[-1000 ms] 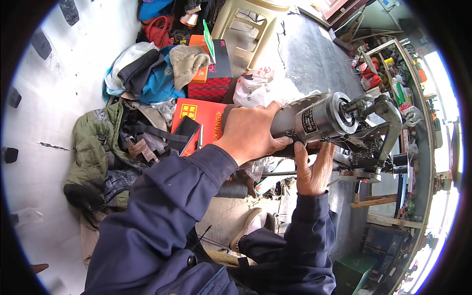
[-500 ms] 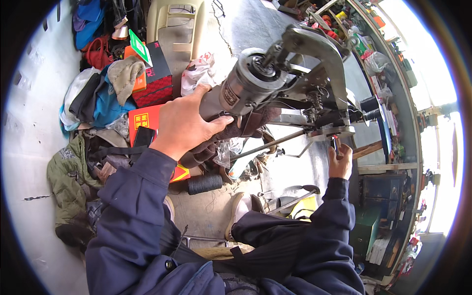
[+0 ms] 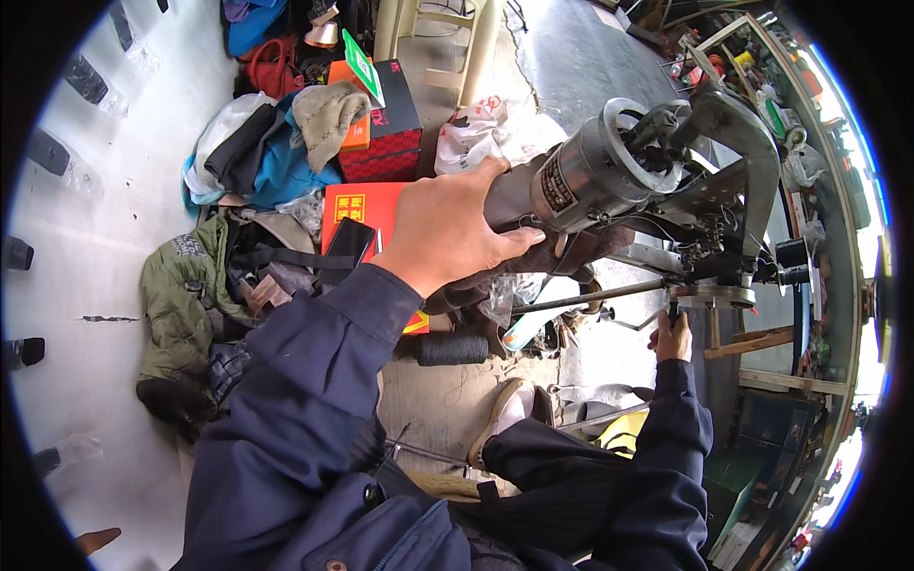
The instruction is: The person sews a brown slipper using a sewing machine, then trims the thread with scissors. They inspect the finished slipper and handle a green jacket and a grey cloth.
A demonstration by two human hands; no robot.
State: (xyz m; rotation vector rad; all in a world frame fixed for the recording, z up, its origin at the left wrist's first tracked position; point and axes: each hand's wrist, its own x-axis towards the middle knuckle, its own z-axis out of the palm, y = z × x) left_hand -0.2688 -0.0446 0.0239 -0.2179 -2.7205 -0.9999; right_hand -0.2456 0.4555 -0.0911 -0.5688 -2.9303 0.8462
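A grey metal hand-cranked sewing machine reaches in from the right. My left hand is wrapped round its rounded head, the thumb along the near side and the other fingertips hidden behind. Beneath that hand, dark brown, soft-looking material with a strap lies under the head; its kind is unclear. To the right, my right hand is closed on a small dark crank handle below the machine's flat wheel. A thin metal rod runs between the two sides.
A black thread spool lies below the left hand. Left are a red box, a phone, a green jacket and piled clothes. A white plastic bag and a beige chair stand beyond. Cluttered shelves line the right.
The view has swung left, so the scene sits further right. My right hand has moved round with the crank handle, relative to the wheel. My left hand keeps its hold on the machine's head.
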